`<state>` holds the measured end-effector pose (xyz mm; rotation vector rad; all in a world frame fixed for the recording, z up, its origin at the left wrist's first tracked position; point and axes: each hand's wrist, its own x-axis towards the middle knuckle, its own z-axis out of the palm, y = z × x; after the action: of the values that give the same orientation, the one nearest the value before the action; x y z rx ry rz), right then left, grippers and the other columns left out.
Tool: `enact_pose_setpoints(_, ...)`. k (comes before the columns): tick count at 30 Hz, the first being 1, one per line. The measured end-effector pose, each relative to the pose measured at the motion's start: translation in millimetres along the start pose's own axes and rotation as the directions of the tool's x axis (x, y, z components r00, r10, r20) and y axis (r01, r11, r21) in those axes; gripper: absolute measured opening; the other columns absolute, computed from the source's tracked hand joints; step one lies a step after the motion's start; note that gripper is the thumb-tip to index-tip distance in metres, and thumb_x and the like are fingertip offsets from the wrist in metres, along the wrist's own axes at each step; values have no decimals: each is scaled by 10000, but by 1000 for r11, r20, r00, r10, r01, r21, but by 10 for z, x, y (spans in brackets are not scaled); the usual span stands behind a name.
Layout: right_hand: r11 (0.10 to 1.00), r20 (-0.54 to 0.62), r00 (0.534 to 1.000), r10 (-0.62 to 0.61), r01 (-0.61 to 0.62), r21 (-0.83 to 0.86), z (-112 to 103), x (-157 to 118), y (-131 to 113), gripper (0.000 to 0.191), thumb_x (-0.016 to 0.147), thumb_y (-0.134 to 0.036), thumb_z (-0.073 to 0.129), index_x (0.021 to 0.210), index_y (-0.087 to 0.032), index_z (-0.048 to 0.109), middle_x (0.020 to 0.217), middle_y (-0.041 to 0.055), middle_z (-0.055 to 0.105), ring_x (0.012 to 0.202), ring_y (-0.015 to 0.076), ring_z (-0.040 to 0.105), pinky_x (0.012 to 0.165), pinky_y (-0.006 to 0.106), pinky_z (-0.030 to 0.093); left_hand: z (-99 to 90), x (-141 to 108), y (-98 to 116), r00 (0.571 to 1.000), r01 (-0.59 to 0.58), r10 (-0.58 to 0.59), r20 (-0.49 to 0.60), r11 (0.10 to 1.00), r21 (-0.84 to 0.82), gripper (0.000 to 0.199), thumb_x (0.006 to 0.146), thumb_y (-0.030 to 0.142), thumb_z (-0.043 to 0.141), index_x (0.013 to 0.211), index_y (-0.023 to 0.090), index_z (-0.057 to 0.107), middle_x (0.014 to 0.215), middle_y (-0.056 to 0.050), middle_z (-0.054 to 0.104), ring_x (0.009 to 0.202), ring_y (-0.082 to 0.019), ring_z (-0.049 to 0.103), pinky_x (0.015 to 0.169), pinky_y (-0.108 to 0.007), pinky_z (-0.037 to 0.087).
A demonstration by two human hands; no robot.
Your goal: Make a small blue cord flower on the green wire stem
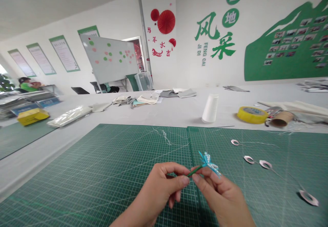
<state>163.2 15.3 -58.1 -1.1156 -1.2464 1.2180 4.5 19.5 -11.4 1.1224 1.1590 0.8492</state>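
Two rows to read from where I'm sitting, both left to right. Along the back, a co-worker (28,85) in a green top sits far off beyond a yellow box (32,116), a clear plastic bag (69,116) and a heap of cloth swatches (135,100). A whiteboard (107,59) dotted with green and pink stands on its frame. Past it, red paper fans (166,22) hang over small red characters, perhaps 马年大吉, though I can't be sure at this size. The wall lettering (215,25) is clearer: green 基地风采, with "FENG CAI" and "JI DI" in small print. Beside it, photos fill a green mountain shape (258,63). A white thread cone (210,108), a roll of yellow tape (252,115) and a cardboard tube (282,118) sit on the table's far side; no label on the tape is legible.

Nearer, on a green cutting mat (102,172), my left hand (159,192) pinches a thin green stem (194,170) between thumb and fingers. My right hand (220,199) pinches at the stem's top, fingertips right under a small blue-and-white ribbon bow (208,163). The hands nearly meet there, held above the mat — the step in hand is this two-handed work on the bow, and the fine pinch is what it calls for. To the right, four small pale rings (248,159) with thread tails lie on the mat — none touched.
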Motion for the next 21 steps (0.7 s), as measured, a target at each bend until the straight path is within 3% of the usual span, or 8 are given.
enact_pose_setpoints(4, 1000, -28, 999, 30, -30, -3, 7, 1, 38, 330, 800, -494, 651, 912, -194, 727, 529, -85, 335, 500, 99, 284, 519, 239, 329, 1, 4, 1, 1000, -12, 12, -10, 1000, 6, 192, 714, 279, 698, 835, 131, 710, 390, 78, 484, 333, -53, 356, 329, -156, 278)
enact_pose_setpoints(9, 998, -10, 1000, 21, -21, -53, 11, 33, 0, 349, 804, -494, 638, 914, -173, 716, 601, -43, 450, 553, 114, 319, 505, 241, 293, -2, 11, 22, 1000, 19, -19, -1, 1000, -1, 184, 716, 278, 692, 831, 136, 710, 388, 76, 491, 335, -56, 367, 333, -159, 275)
enact_pose_setpoints(14, 995, -24, 999, 25, -27, -95, 11, 15, -49, 374, 809, -505, 622, 933, -161, 704, 551, -82, 293, 524, 117, 278, 500, 255, 264, -7, -3, 21, 999, 35, -35, -4, 994, -100, 189, 708, 285, 717, 830, 140, 711, 382, 77, 486, 333, -49, 339, 336, -158, 268)
enact_pose_setpoints(21, 987, 28, 999, 40, -35, -158, -9, -9, -29, 431, 844, -536, 561, 979, -144, 676, 581, -80, 289, 550, 127, 286, 536, 267, 277, -35, 9, -6, 999, 50, -47, 22, 986, -157, 223, 699, 286, 734, 856, 134, 691, 403, 71, 508, 338, -45, 351, 333, -150, 268)
